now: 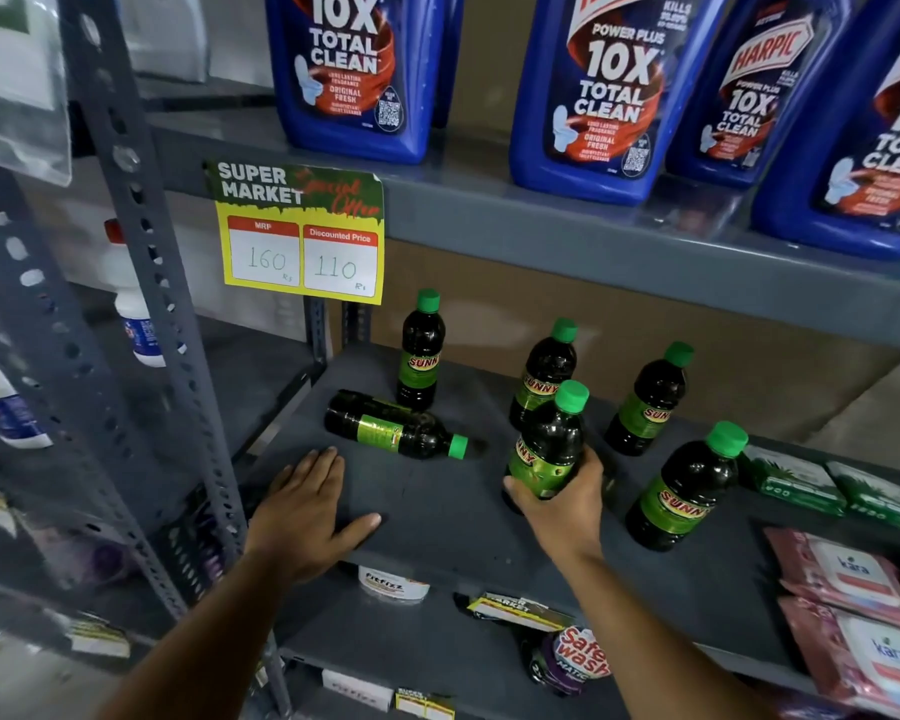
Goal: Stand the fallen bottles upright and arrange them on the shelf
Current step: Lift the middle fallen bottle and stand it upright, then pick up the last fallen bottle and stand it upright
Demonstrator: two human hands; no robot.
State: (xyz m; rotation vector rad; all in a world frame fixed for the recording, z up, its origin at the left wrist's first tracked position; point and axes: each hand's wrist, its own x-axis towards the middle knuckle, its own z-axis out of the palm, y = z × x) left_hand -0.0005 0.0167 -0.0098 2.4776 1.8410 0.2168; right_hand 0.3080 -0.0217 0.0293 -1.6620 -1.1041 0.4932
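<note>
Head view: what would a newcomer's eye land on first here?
Probably the big blue Harpic bottles lining the upper shelf, and the yellow price tag hanging off its edge. Below, on the grey shelf, dark green-capped bottles stand, except one fallen bottle lying on its side; the right hand grips an upright bottle, while the left hand rests flat.

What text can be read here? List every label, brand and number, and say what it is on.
"SUPER MARKET", "MRP 160", "Discounted Price 110": price tag.
"HARPIC", "POWER PLUS 10X TOTAL CLEAN", "ORIGINAL FRESH": blue bottles.
"SUNNY": green-capped bottles.
"kara": pink packs.
"Safe wash": pouch.
"fitfizz": white tub.
Finer print: too small to read.
</note>
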